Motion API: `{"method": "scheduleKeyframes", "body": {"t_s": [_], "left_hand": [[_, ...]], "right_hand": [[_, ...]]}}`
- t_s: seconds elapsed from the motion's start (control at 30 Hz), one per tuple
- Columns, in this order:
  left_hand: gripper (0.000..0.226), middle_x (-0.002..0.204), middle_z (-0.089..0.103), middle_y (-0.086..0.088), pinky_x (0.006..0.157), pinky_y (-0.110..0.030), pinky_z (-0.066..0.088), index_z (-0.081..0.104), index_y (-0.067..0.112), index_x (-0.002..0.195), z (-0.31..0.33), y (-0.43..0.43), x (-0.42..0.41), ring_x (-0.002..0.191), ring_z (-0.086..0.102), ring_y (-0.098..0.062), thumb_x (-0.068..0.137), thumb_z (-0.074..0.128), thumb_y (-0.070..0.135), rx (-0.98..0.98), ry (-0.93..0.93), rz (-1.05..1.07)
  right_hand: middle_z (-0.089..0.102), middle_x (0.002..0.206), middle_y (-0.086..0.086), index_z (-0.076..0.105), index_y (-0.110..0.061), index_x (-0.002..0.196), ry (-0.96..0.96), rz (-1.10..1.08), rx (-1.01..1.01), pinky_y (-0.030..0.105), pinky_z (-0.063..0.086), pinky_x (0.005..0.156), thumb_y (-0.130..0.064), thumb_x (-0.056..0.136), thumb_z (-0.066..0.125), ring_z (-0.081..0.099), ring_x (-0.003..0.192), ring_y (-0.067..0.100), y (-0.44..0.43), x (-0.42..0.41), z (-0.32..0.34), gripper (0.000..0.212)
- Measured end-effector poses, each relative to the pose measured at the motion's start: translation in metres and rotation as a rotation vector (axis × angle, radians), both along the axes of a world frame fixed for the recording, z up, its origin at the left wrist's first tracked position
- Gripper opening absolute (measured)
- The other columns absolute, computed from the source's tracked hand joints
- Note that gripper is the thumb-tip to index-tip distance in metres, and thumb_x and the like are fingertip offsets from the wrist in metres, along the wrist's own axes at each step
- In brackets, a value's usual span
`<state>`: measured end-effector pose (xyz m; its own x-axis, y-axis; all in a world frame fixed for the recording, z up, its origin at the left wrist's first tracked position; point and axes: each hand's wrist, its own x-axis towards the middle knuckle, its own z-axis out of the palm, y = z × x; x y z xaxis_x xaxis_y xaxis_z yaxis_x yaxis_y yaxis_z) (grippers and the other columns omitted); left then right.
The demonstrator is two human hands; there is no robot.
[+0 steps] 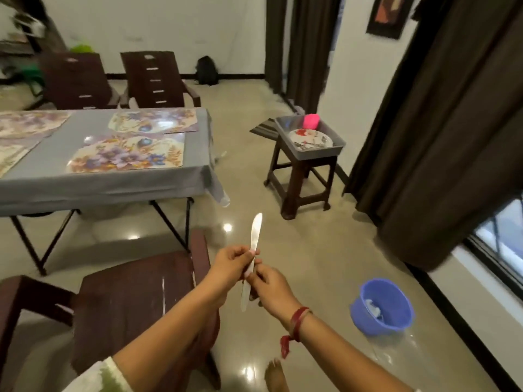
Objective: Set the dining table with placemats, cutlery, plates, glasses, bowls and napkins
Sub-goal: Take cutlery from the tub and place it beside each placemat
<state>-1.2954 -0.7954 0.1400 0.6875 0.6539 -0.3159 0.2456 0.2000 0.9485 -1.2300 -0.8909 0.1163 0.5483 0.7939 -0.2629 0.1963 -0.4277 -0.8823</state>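
A silver table knife (255,232) stands nearly upright in front of me, blade tip up. My left hand (230,264) pinches it near the middle and my right hand (268,285) grips the handle lower down. The dining table (51,182) with a grey cloth is at the left, carrying several floral placemats (127,154). On a dark stool (300,179) at the right stands a grey tray (336,148) holding a plate (310,137) with cutlery on it and a pink cup (311,121).
A dark wooden chair (133,304) stands just left of my arms. Two more chairs (158,80) are behind the table. A blue plastic tub (382,306) sits on the floor at the right. Dark curtains (441,137) hang along the right wall.
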Motion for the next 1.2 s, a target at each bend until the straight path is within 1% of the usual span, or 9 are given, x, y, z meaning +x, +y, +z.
{"method": "scheduleKeyframes", "body": {"t_s": [0.13,0.27,0.37,0.53,0.7,0.87,0.97,1.07,1.2], "left_hand": [[0.018,0.079,0.063,-0.014,0.057,-0.02,0.053,0.067,0.008,0.096,0.001,0.052,0.055,0.069,0.061,-0.02,0.099,0.049,0.01,-0.004,-0.003,0.139],[0.017,0.076,0.064,-0.006,0.062,-0.031,0.054,0.066,0.011,0.097,0.012,0.119,0.102,0.062,0.061,-0.014,0.099,0.049,0.013,0.016,-0.06,0.303],[0.017,0.073,0.062,-0.002,0.055,-0.028,0.052,0.065,0.013,0.099,0.012,0.174,0.126,0.056,0.059,-0.01,0.1,0.048,0.014,0.039,-0.069,0.406],[0.018,0.07,0.058,-0.003,0.044,-0.022,0.049,0.064,0.01,0.101,0.008,0.272,0.167,0.052,0.053,-0.011,0.1,0.047,0.014,0.083,-0.042,0.585],[0.02,0.071,0.059,-0.003,0.056,-0.021,0.05,0.066,0.012,0.102,-0.006,0.363,0.211,0.06,0.059,-0.012,0.1,0.046,0.011,0.125,0.016,0.687],[0.02,0.07,0.053,-0.005,0.062,-0.024,0.044,0.062,0.014,0.088,-0.017,0.443,0.233,0.063,0.049,-0.013,0.099,0.047,0.011,0.14,0.065,0.772],[0.018,0.067,0.052,-0.003,0.057,-0.021,0.039,0.06,0.007,0.089,-0.032,0.479,0.236,0.06,0.046,-0.013,0.099,0.047,0.013,0.123,0.11,0.773],[0.018,0.069,0.056,0.001,0.056,-0.019,0.04,0.061,0.012,0.093,-0.049,0.508,0.236,0.061,0.049,-0.009,0.1,0.045,0.014,0.11,0.194,0.764],[0.02,0.077,0.059,0.004,0.062,-0.019,0.043,0.062,0.016,0.093,-0.069,0.543,0.233,0.071,0.054,-0.009,0.101,0.043,0.017,0.148,0.293,0.624]], "right_hand": [[0.055,0.065,-0.005,0.055,-0.022,0.069,0.021,0.145,-0.033,0.02,0.043,0.056,-0.026,0.096,0.052,0.057,0.065,0.012,0.064,0.072,0.008,0.028],[0.059,0.07,-0.003,0.06,-0.016,0.078,0.032,0.27,-0.009,0.014,0.042,0.052,-0.025,0.096,0.053,0.056,0.061,0.007,0.144,0.131,0.025,0.022],[0.058,0.071,-0.003,0.063,-0.009,0.086,0.067,0.369,-0.005,0.011,0.039,0.047,-0.024,0.097,0.052,0.053,0.059,0.006,0.208,0.158,0.028,0.021],[0.055,0.066,0.001,0.059,-0.005,0.087,0.15,0.504,0.043,0.013,0.039,0.046,-0.019,0.099,0.047,0.049,0.053,0.007,0.32,0.204,0.025,0.022],[0.057,0.066,0.0,0.058,-0.016,0.073,0.16,0.625,-0.001,0.017,0.041,0.052,-0.019,0.097,0.05,0.052,0.058,0.01,0.423,0.253,0.014,0.025],[0.054,0.062,0.001,0.059,-0.017,0.07,0.219,0.56,-0.032,0.02,0.042,0.05,-0.012,0.096,0.051,0.05,0.055,0.011,0.511,0.288,0.008,0.027],[0.059,0.076,0.004,0.059,-0.015,0.09,0.341,0.394,-0.057,0.024,0.047,0.056,-0.018,0.099,0.044,0.053,0.061,0.013,0.562,0.302,-0.002,0.018],[0.061,0.092,0.006,0.051,-0.016,0.116,0.459,0.35,-0.131,0.03,0.052,0.06,-0.025,0.102,0.033,0.058,0.07,0.018,0.608,0.305,-0.009,0.024],[0.056,0.089,0.005,0.051,-0.01,0.113,0.431,0.345,-0.108,0.024,0.051,0.057,-0.028,0.1,0.043,0.057,0.071,0.015,0.662,0.299,-0.021,0.023]]}}
